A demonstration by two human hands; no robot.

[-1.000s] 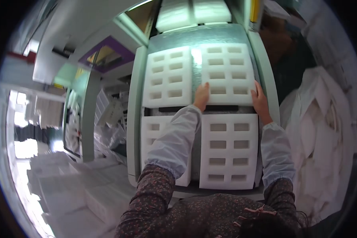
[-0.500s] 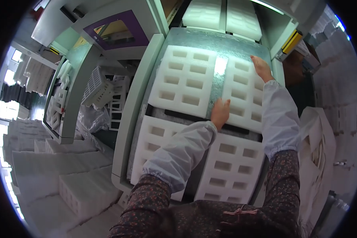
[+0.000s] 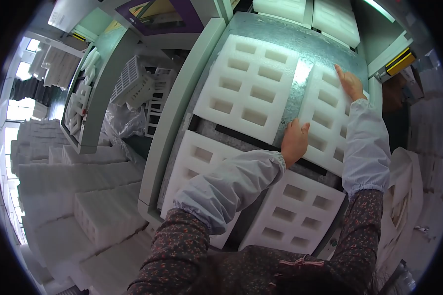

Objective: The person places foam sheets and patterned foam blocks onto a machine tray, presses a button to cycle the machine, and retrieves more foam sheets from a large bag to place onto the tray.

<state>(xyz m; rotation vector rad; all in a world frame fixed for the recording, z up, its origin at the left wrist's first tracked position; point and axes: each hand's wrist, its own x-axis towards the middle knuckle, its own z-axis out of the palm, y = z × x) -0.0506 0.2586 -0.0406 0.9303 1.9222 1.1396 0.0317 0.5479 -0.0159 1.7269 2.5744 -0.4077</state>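
Note:
Four white foam blocks with rectangular pockets lie on a metal machine bed. My left hand (image 3: 294, 142) touches the lower left corner of the upper right block (image 3: 322, 107), thumb and fingers apart. Across that block's upper right part lies my right hand (image 3: 350, 83), fingers stretched out and holding nothing. The upper left block (image 3: 247, 83) is left of my left hand. Below it is the lower left block (image 3: 191, 164), partly behind my left sleeve. The lower right block (image 3: 293, 212) lies nearest my body.
More foam blocks (image 3: 335, 22) lie at the bed's far end. A raised rail (image 3: 182, 108) borders the bed's left side. A yellow device (image 3: 400, 61) is mounted at the right. Foam stacks (image 3: 103, 216) stand at the lower left, with a white plastic crate (image 3: 133, 83) beyond.
The view has turned and shifted, so the bed appears tilted. My right hand has moved from the upper right block's right side to its far corner. My left hand remains at its near left corner.

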